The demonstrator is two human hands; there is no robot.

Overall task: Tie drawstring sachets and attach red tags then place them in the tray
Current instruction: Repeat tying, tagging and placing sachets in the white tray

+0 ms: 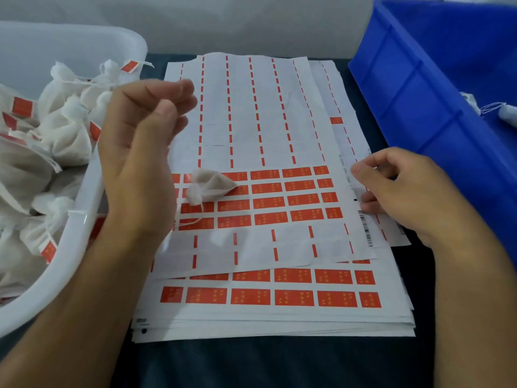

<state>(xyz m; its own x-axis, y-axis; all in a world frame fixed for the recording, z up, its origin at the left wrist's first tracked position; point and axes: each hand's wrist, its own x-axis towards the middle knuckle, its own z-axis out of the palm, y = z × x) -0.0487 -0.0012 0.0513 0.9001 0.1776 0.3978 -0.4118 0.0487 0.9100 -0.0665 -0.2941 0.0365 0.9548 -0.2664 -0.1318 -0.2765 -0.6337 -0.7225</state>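
Small white drawstring sachet (208, 189) lies on the top sticker sheet (279, 152), over the red tags (268, 203); its string trails toward the left hand (140, 152). Left hand raised, fingers loosely curled, nothing visibly held. Right hand (402, 191) pinches the sheet's edge. Sachet likely light, soft, crushable; best taken at the gathered neck.

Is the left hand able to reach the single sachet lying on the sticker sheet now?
Probably yes. The left hand is raised just beside the sachet, holds nothing visible, and nothing lies between them; the right hand rests at the sheet's far edge.
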